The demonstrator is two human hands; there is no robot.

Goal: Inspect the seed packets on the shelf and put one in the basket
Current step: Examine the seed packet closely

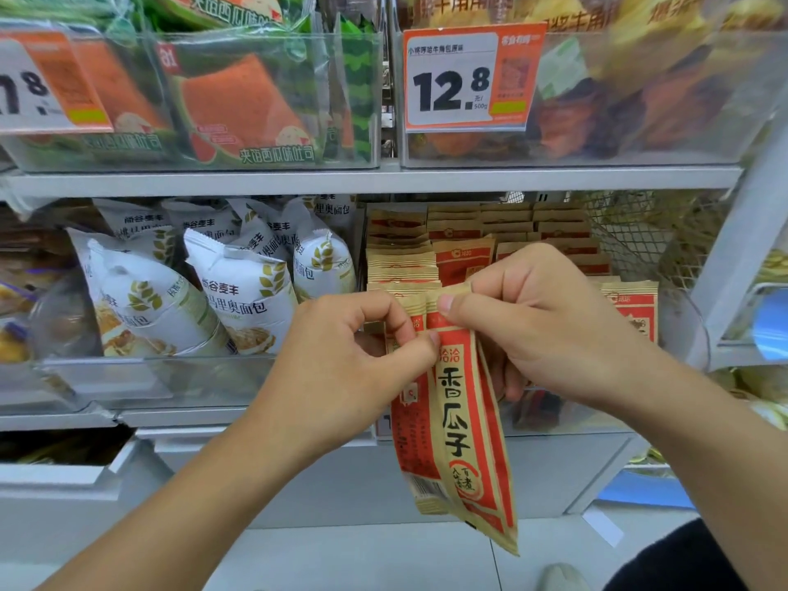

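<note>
Hands are sharing one seed packet: left hand and right hand are each pinching its top edge, letting it hang face-out, likely for reading.

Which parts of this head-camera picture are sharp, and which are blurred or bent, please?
Head view: the held seed packet and both hands, left and right, are sharp, its print readable; the price tag reads clearly; the upper bins look smeared behind shiny plastic; the wide lens bows the shelf edge and leans the right upright.
</note>
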